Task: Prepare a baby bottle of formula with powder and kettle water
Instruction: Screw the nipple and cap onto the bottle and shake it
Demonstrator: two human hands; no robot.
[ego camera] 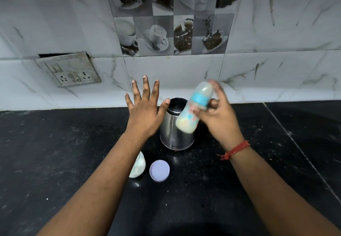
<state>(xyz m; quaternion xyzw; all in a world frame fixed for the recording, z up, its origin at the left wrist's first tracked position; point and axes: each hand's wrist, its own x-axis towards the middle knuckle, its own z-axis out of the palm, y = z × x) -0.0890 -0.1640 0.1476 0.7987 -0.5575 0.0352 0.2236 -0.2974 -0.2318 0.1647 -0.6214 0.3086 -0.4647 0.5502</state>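
Note:
My right hand (219, 117) grips a baby bottle (193, 110) with a blue collar and clear cap, tilted and motion-blurred, with milky liquid inside. It hangs in front of a steel kettle (173, 134) with a black lid that stands on the black counter (64, 152). My left hand (145, 110) is held flat with fingers spread, just left of the kettle, holding nothing. A glass jar of white powder (138, 167) sits partly hidden under my left forearm. Its lilac lid (159, 170) lies beside it on the counter.
A marble-tiled wall (276, 60) rises behind the counter, with a loose switch and socket plate (68, 69) at the left. A seam in the counter runs diagonally at the right.

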